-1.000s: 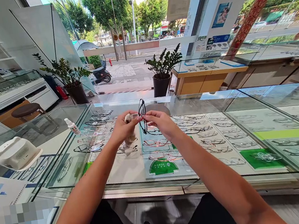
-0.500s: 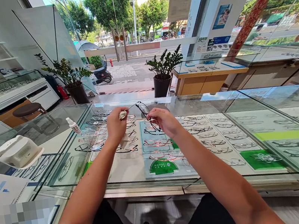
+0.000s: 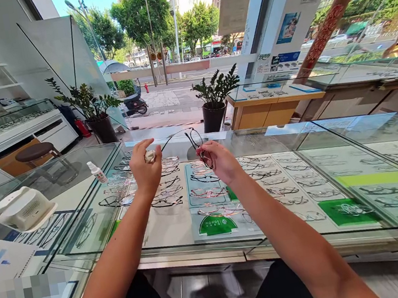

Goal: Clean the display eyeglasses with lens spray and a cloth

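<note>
My right hand pinches a pair of dark-framed eyeglasses above the glass counter. One temple of the glasses reaches left toward my other hand. My left hand is curled around a small crumpled off-white cloth, with some of its fingers raised. Whether the cloth touches the temple tip I cannot tell. Beneath both hands, rows of eyeglasses lie in the display case.
The glass-topped counter spans the view before me. Toward the left stand a white spray bottle and a cream-coloured device. A spiral-bound paper pad lies nearer. Potted plants flank the glass doors beyond.
My left hand has moved left, away from the lenses, and its fingers have loosened and lifted. The glasses stay in my right hand, slightly turned. The view has tilted up slightly.
</note>
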